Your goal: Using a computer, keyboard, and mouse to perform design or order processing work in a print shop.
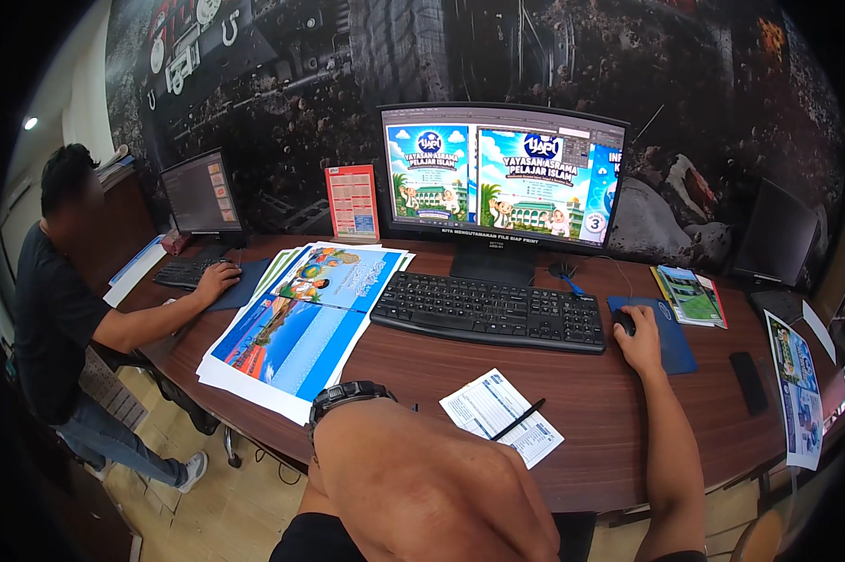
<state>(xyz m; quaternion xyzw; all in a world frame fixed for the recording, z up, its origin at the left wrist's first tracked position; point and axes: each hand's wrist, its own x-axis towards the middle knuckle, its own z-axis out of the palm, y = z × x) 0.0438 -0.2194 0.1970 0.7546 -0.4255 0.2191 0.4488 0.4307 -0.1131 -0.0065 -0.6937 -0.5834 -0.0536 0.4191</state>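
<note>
My right hand [639, 339] rests over a black computer mouse [623, 323] on a blue mouse pad [675, 339], its fingers wrapped round the mouse. Large and close in the foreground is my left hand [451, 478], raised above the front edge of the desk, with a black watch [348, 398] at its wrist. Its fingers curl down and inward; whatever they may hold is hidden. Beyond it a black pen [518, 421] lies across a printed form pad [483, 405]. A black keyboard [488, 312] sits before a lit monitor [505, 178] with colourful poster layouts on it.
Printed sheets [296, 328] are stacked left of the keyboard. A red calendar [352, 203] stands behind them. At the right lie a black phone [748, 382], booklets [689, 295] and a hanging printed sheet [797, 389]. A co-worker [62, 281] at the left uses another computer [200, 192].
</note>
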